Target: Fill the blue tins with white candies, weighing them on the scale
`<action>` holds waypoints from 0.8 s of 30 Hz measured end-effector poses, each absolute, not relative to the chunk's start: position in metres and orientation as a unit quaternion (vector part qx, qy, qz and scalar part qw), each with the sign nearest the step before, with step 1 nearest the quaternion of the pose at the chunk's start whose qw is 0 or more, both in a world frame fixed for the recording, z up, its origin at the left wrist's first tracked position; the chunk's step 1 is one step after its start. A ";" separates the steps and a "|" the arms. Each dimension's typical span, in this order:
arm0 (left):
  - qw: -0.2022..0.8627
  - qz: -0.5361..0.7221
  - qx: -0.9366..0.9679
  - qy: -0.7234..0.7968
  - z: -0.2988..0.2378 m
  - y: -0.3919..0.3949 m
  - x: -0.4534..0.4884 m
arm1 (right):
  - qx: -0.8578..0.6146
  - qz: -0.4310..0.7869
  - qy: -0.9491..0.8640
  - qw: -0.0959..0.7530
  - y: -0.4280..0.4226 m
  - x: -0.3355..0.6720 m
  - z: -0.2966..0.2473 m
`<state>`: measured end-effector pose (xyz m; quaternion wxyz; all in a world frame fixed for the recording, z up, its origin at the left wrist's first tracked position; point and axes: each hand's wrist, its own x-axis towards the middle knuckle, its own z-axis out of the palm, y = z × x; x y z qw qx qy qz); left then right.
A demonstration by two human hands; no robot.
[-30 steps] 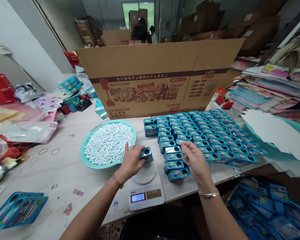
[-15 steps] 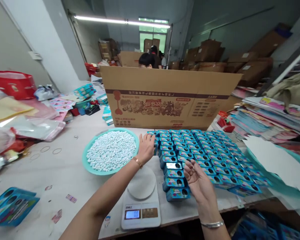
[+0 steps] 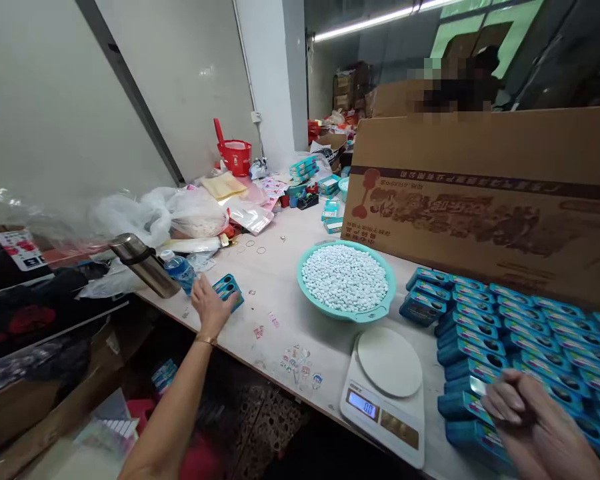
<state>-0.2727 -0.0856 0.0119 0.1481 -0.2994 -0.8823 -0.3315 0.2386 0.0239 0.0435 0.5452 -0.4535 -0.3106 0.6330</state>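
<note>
My left hand (image 3: pixel 211 308) is stretched out to the far left, fingers and thumb spread, at a small group of blue tins (image 3: pixel 229 288). The thumb overlaps the tins from my view; whether it touches them I cannot tell. My right hand (image 3: pixel 545 420) is curled closed over the front of the rows of blue tins (image 3: pixel 473 340); the inside of its fingers is hidden. Between the hands stand a turquoise basin (image 3: pixel 303 293) full of small pale candies (image 3: pixel 345 277) and a white kitchen scale (image 3: pixel 390 363) reading 0.0, its round plate bare.
A large cardboard box (image 3: pixel 480 193) stands behind the tins. Beside my left hand are a water bottle (image 3: pixel 179 270) and a leaning steel flask (image 3: pixel 145 263). Plastic bags (image 3: pixel 195 210) and a red bucket (image 3: pixel 237 157) lie farther back. The table's front edge runs below my left arm.
My view has swung left. My left hand has moved from beside the basin to the tins at the far left. My right hand's fingers have curled in more, still over the tin rows.
</note>
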 end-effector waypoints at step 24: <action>-0.233 -0.378 -0.681 -0.582 -0.009 -0.056 -0.056 | -0.421 0.629 -0.241 0.607 0.011 0.247 0.036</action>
